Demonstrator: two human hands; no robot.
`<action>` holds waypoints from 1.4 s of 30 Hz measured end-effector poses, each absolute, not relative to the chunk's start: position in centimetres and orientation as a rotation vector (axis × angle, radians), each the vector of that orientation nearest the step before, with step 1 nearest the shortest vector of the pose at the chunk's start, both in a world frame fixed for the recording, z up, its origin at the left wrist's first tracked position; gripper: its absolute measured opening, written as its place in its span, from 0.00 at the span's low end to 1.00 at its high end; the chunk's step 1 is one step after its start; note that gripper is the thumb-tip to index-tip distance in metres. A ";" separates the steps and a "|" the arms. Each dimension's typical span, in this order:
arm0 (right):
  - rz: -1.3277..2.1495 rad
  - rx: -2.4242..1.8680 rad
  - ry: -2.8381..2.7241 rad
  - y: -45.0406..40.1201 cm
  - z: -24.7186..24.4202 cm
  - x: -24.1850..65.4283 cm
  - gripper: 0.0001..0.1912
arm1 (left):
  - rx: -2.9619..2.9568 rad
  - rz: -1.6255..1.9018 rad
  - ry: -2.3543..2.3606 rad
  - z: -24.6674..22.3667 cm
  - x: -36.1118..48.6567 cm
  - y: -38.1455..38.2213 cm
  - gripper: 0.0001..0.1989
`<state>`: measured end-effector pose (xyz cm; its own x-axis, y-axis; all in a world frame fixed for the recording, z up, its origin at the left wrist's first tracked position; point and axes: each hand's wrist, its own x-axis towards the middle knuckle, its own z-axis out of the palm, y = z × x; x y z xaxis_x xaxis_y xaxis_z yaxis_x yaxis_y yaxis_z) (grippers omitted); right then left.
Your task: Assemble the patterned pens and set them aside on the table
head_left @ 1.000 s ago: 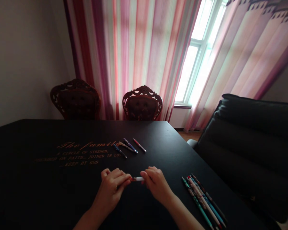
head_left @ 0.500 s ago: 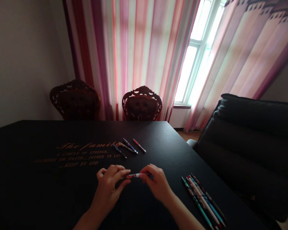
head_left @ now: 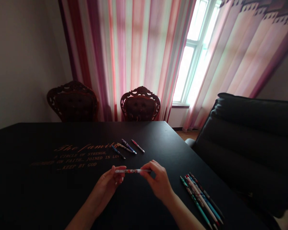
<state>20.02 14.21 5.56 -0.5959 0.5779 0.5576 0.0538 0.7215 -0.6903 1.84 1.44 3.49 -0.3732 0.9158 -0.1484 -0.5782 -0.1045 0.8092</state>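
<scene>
A pen [head_left: 131,171] with a red, white and dark patterned barrel and a clear end lies level between my two hands, above the table. My right hand [head_left: 159,182] pinches its right end between thumb and fingers, which cover that tip. At the clear left end, my left hand [head_left: 108,182] is turned palm inward, with thumb and fingers closed on the pen. Beyond the hands, several shorter pens [head_left: 128,147] lie on the black table [head_left: 50,191]. To the right of my right arm, several longer pens [head_left: 201,199] lie side by side at a slant.
Gold lettering [head_left: 86,154] is printed on the tabletop at left. Two carved wooden chairs [head_left: 141,105] stand behind the far edge, before striped curtains [head_left: 134,48]. A black padded seat [head_left: 249,140] borders the table's right side.
My left hand has turned and shifted its hold to the pen's left end, leaving more of the barrel exposed. My right hand keeps its pinch. The view has shifted slightly.
</scene>
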 end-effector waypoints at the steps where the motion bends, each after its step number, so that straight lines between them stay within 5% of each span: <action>1: 0.811 -0.477 -2.100 14.2 5.5 20.0 0.05 | 0.475 1.719 1.016 3.4 1.8 1.5 0.23; 20: 0.775 -0.483 -2.147 14.2 5.3 19.9 0.04 | 0.514 1.756 1.092 3.7 1.8 1.4 0.27; 26: 0.679 -0.516 -2.236 13.8 5.1 19.7 0.06 | 0.664 1.810 1.344 3.3 2.0 1.4 0.20; 31: 0.596 -0.561 -2.248 14.0 6.7 20.1 0.05 | 0.716 1.751 1.371 2.8 1.6 1.5 0.27; 37: 0.364 -0.920 -2.002 18.3 9.1 27.7 0.08 | 0.862 1.660 1.610 2.1 0.6 1.8 0.29; 42: 0.101 -1.418 -1.778 19.8 4.0 38.4 0.12 | 0.927 1.639 1.703 1.8 0.4 2.3 0.28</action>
